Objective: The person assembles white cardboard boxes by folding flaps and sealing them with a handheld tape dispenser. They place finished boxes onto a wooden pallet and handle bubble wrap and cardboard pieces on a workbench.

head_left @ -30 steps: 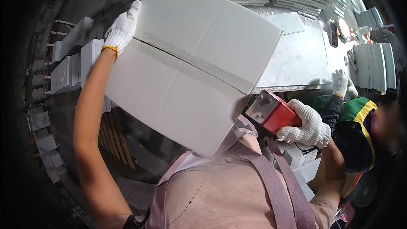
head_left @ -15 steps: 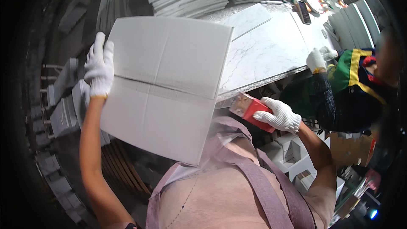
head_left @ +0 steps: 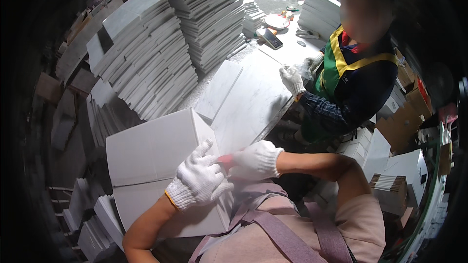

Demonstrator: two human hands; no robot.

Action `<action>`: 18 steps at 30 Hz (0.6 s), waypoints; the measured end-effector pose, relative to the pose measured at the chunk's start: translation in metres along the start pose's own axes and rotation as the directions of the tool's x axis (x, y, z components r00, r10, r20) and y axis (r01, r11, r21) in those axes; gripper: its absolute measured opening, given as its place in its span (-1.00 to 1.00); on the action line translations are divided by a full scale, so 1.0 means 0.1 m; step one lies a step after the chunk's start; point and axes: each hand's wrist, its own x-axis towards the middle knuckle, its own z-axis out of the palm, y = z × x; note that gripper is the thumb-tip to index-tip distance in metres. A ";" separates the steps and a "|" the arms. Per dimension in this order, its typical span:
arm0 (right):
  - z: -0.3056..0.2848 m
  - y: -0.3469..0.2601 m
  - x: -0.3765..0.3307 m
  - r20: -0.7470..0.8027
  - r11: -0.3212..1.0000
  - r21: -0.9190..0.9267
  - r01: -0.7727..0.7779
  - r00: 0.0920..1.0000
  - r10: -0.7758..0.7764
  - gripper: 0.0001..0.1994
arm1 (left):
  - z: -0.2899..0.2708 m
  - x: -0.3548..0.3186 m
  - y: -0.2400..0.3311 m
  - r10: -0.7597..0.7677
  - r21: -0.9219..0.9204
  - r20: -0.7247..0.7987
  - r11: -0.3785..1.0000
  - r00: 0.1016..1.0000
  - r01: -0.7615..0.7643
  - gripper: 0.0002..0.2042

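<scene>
Both hands meet at the right edge of the white cardboard box (head_left: 151, 165), which fills the lower left of the frame, against my chest. My left hand (head_left: 197, 180) lies spread on the top face with loose fingers, pressing down without gripping. My right hand (head_left: 253, 159) is closed around a red tape dispenser (head_left: 225, 159), of which only a sliver shows between the gloves.

I judge the box assembled, its flaps folded flat and the centre seam closed. Whether tape already covers that seam I cannot tell; the sealing looks unfinished. Its long axis runs from lower left to upper right, the seam lying across it, one corner pointing toward the counter (head_left: 253, 97) in mid-frame.
</scene>
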 end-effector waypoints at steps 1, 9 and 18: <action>0.03 -0.06 -0.03 -0.092 0.998 -0.062 0.012 0.996 -0.018 -0.56 | -0.01 -0.02 0.00 0.000 0.009 -0.011 1.000 1.000 0.000 -0.64; 0.56 0.02 0.26 0.035 0.944 -0.312 0.110 0.994 -0.104 -0.65 | 0.05 0.00 0.03 0.074 0.050 -0.058 0.996 0.996 -0.071 -0.59; 0.81 0.49 0.55 -0.272 0.946 0.175 -0.272 0.910 0.312 -0.45 | -0.08 0.00 0.02 0.065 0.053 -0.029 0.997 0.997 -0.064 -0.61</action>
